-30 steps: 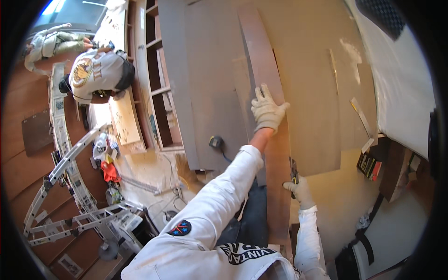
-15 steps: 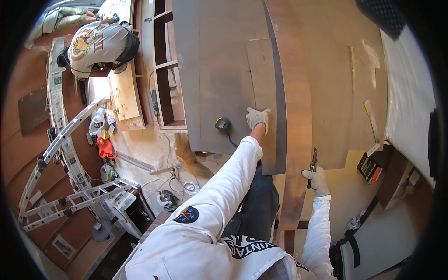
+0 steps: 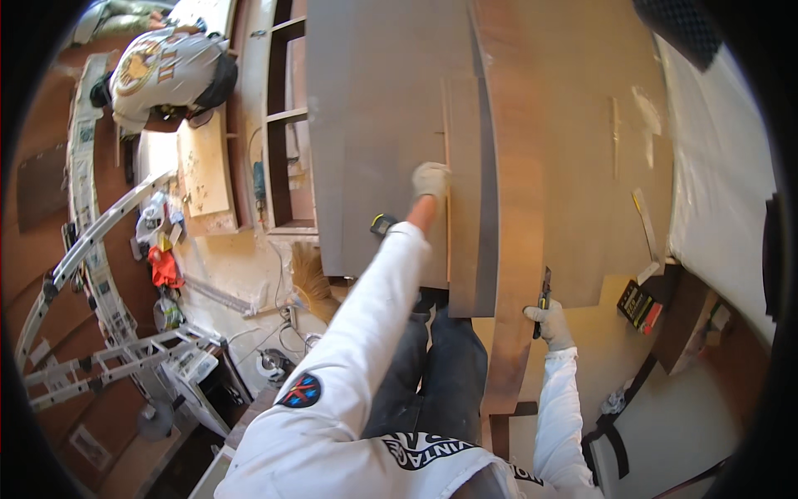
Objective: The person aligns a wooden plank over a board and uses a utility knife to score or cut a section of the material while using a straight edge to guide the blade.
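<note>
My left hand (image 3: 431,178), in a pale work glove, is over the grey board (image 3: 378,108). Its fingers are curled at the left edge of a narrow board strip (image 3: 465,233); what they hold, if anything, is hidden. A brownish line shows along that edge below the hand. A black and yellow tape measure (image 3: 382,224) lies on the grey board, left of my forearm. My gloved right hand (image 3: 550,326) is closed around a utility knife (image 3: 543,301), its blade end pointing away from me. The knife is above the right edge of a long brown board (image 3: 517,249).
At the upper left, another person (image 3: 170,75) bends over a pale panel. Ladders (image 3: 108,378) stand on the left. A wooden frame (image 3: 287,166) lies beside the grey board. Further right are a thin strip (image 3: 644,224) and a dark box (image 3: 638,306). A circular saw (image 3: 273,366) is at lower left.
My left hand has moved left and away from me, off the strip's surface to its left edge, and its fingers have curled. The right hand still holds the knife. The whole view has shifted slightly.
</note>
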`<state>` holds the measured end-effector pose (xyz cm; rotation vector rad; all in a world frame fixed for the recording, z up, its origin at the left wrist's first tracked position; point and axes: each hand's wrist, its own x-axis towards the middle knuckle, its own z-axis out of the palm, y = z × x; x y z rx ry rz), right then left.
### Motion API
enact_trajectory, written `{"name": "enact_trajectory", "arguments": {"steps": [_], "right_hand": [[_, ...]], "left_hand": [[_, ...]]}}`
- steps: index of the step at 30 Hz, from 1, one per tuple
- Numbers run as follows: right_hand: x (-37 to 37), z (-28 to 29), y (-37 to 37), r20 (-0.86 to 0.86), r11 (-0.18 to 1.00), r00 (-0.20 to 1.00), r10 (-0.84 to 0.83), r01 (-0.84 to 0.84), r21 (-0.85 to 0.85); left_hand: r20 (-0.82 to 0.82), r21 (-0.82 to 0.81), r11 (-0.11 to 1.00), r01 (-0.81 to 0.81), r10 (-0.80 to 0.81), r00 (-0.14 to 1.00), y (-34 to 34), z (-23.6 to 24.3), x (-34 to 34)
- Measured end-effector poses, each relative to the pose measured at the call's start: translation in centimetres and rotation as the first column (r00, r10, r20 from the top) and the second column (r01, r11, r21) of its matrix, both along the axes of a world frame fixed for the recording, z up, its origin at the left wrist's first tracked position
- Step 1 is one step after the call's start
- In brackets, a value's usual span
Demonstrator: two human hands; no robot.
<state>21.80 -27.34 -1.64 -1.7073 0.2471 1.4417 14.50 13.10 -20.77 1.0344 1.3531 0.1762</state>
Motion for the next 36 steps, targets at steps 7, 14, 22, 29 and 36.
{"name": "enact_trajectory", "arguments": {"steps": [7,14,22,29,36], "right_hand": [[-0.4,-1.3,0.6,0.011,1.000,1.000,0.028,-0.028,0.000],[-0.4,0.3,1.3,0.024,0.994,0.996,0.081,-0.079,-0.077],[-1.0,0.0,4.3,-0.072,0.995,0.997,-0.014,0.020,0.093],[-0.4,-3.2,2.4,0.103,0.980,0.974,0.200,-0.198,-0.029],[-5.8,-8.3,2.5,0.043,0.991,0.995,0.094,-0.090,-0.099]], "left_hand": [[-0.342,-0.039,0.931,0.364,-0.354,0.870,2.8,6.4,-0.2],[-0.591,-0.057,0.835,0.547,-0.470,0.656,-9.0,9.1,-2.9],[-0.360,0.392,0.917,0.069,0.083,0.929,-2.3,6.0,-13.3],[-0.345,0.514,0.850,0.115,0.082,0.935,15.0,11.8,-18.1],[-0.483,0.414,0.818,0.399,-0.174,0.858,22.0,6.4,-23.3]]}}
